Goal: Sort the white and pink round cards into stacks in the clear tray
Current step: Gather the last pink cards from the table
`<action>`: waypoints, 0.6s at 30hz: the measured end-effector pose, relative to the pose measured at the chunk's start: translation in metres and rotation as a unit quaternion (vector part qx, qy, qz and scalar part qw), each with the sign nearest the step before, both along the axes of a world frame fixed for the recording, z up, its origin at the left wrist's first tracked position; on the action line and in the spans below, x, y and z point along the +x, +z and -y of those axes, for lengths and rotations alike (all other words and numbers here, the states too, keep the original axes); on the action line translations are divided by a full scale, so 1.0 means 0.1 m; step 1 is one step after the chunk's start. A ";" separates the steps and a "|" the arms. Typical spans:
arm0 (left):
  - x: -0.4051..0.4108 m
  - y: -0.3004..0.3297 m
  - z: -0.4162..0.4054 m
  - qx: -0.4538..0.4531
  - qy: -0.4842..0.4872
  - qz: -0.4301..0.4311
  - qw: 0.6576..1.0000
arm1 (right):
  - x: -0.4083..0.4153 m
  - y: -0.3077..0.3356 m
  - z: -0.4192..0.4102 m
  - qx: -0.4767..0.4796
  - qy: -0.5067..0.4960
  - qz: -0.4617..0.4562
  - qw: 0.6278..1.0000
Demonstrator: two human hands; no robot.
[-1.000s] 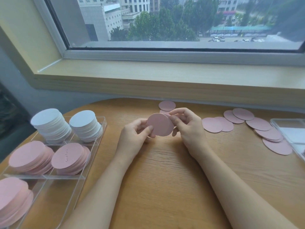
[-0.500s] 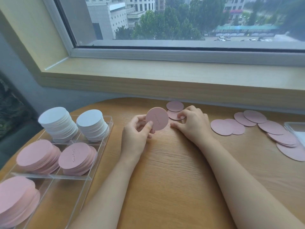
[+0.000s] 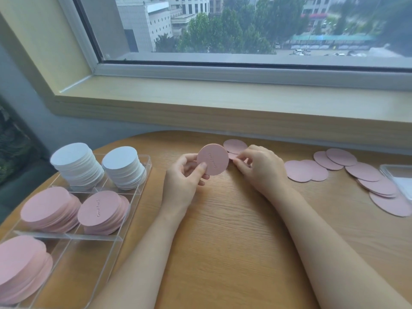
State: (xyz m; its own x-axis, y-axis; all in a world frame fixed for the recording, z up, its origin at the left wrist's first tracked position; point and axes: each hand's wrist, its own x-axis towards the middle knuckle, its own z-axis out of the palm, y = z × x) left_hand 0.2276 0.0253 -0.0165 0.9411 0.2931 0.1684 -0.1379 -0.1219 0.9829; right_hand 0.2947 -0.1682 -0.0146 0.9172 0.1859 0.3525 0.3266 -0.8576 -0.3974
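My left hand (image 3: 186,175) holds a small stack of pink round cards (image 3: 213,159) upright between thumb and fingers, above the table's middle. My right hand (image 3: 260,169) pinches the edge of a pink card (image 3: 233,156) lying on the table just behind that stack. Another pink card (image 3: 235,146) lies farther back. The clear tray (image 3: 142,181) at the left holds two white stacks (image 3: 75,162) (image 3: 123,167) at the back, two pink stacks (image 3: 50,207) (image 3: 103,210) in the middle row, and one pink stack (image 3: 21,266) at the front.
Several loose pink cards (image 3: 356,172) lie spread along the right side of the wooden table (image 3: 223,241). A second clear container (image 3: 399,177) sits at the far right edge. The window sill (image 3: 223,97) runs behind the table.
My right hand let go of the held pink stack and moved back to the card lying on the table. My left hand keeps the stack and has tilted it upright.
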 end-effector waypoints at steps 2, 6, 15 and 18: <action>0.00 -0.01 0.00 0.004 -0.007 -0.004 1.000 | -0.04 0.01 0.00 0.172 0.001 0.008 0.985; 0.03 -0.04 -0.01 0.017 -0.018 -0.023 0.999 | -0.13 0.13 -0.06 0.463 0.061 -0.078 0.881; 0.03 -0.03 0.00 -0.018 -0.026 -0.018 0.999 | 0.09 -0.10 -0.13 0.206 0.063 -0.025 0.976; 0.04 -0.05 -0.02 -0.025 -0.026 -0.015 0.999 | 0.24 -0.14 -0.12 0.007 0.016 -0.075 0.997</action>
State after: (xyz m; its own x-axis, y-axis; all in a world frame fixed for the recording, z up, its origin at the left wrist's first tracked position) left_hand 0.2312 0.0272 -0.0213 0.9597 0.2511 0.1260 -0.1129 -0.0661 0.9914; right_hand 0.3188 -0.1558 -0.0281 0.9535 0.2109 0.2156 0.2892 -0.8416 -0.4561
